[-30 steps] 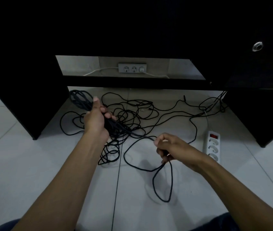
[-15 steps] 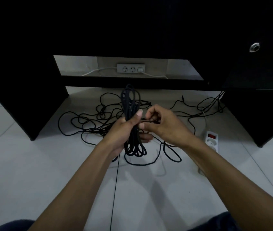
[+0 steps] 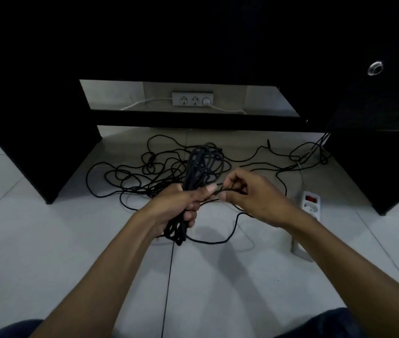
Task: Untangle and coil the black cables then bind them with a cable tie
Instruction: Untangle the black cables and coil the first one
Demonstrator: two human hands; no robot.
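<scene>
Left hand (image 3: pixel 181 203) grips my part-wound coil (image 3: pixel 202 167), right hand (image 3: pixel 249 193) pinches the loose cable (image 3: pixel 218 241): coiling step; next, I judge, lay another loop.

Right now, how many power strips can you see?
2. A grey power strip lies at the back, seen through the gap in the black desk. A white power strip lies on the floor beside the right hand, partly hidden by it.

One head-worn wide-angle view here, looking forward and down from close above the pale tiled floor (image 3: pixel 47 252) (no second view), facing the black wooden desk (image 3: pixel 193 40) straight ahead.
</scene>
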